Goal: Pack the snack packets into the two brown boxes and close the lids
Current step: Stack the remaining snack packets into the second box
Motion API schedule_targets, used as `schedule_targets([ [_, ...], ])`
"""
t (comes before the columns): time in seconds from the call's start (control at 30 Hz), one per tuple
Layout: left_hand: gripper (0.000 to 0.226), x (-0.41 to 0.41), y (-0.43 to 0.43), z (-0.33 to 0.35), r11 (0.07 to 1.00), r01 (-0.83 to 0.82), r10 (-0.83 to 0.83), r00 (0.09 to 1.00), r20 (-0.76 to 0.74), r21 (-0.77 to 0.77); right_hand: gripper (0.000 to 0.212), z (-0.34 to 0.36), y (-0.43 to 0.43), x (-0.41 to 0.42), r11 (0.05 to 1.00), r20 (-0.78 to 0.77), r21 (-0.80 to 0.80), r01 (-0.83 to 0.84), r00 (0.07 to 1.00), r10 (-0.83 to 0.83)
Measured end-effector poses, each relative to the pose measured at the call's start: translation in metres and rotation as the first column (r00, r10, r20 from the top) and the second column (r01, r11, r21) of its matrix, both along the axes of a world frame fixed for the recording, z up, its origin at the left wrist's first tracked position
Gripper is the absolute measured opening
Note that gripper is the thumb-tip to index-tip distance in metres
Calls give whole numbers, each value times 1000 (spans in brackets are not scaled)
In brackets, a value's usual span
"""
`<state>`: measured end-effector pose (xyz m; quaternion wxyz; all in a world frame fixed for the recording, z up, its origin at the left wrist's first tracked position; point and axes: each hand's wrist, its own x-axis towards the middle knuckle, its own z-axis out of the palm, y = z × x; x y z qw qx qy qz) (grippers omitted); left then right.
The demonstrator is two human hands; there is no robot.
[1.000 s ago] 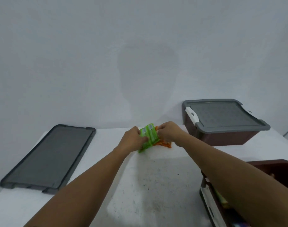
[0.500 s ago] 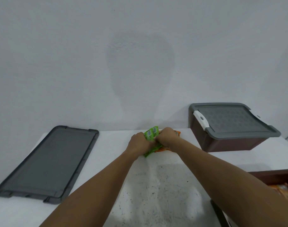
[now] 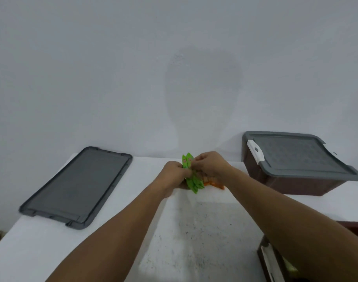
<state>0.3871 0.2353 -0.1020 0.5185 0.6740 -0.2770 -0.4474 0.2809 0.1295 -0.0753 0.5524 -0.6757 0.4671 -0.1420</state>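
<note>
Left hand (image 3: pixel 174 174) and right hand (image 3: pixel 210 165) both clamp the green packets (image 3: pixel 192 182), held on edge at table (image 3: pixel 194 231) 12 o'clock. Orange packets (image 3: pixel 213 183) lie below them. Lidded brown box (image 3: pixel 275 180) at 2 o'clock, loose lid (image 3: pixel 78 188) at 10 o'clock.

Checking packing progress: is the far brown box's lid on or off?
On: the grey lid sits on the far brown box, covering its opening.

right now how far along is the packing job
Done: the far brown box has its grey lid on. In hand: the left hand and right hand grip green packets, with orange packets on the table beside them. Left: these go into the near brown box at the lower right, then the loose lid on the left must close it.
</note>
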Motion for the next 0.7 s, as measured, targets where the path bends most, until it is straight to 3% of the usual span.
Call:
schedule_targets([
  [0.13, 11, -28, 8, 14, 996, -58, 52, 993, -103, -64, 19, 17, 0, -33, 992, 4, -88, -89, 996, 89],
  [0.33, 22, -80, 11, 43, 982, -104, 85, 989, -123, -159, 36, 46, -2, -89, 985, 163, -90, -149, 973, 162],
  [0.5, 32, -121, 11, 74, 972, -70, 30, 984, -175, -224, 48, 67, -13, -142, 969, 173, -218, -112, 973, 151],
  [0.7, 45, -167, 8, 92, 977, -23, -27, 973, -230, -212, 59, 101, -20, -229, 945, 185, -226, -237, 942, 280],
])
